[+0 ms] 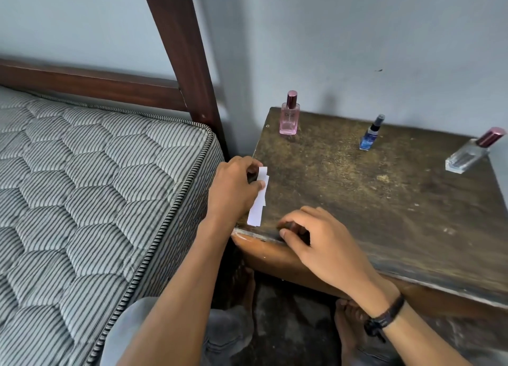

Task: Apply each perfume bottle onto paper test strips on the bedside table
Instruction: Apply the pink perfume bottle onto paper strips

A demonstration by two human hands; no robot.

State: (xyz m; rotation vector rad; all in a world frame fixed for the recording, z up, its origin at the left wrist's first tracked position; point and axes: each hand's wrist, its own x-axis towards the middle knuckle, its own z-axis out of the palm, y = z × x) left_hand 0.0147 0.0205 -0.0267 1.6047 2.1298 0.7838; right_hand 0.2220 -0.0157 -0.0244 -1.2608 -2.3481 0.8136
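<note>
My left hand pinches a small stack of white paper test strips at the left edge of the worn wooden bedside table. A dark object sits partly hidden inside that same hand. My right hand rests on the table's front edge with its fingers loosely curled and nothing in it. Three perfume bottles stand along the back of the table: a pink one with a maroon cap, a small blue spray bottle, and a clear one with a maroon cap at the far right.
A striped quilted mattress lies to the left, with a dark wooden bed post between it and the table. A pale wall stands behind. My bare feet are on the dark floor below the table.
</note>
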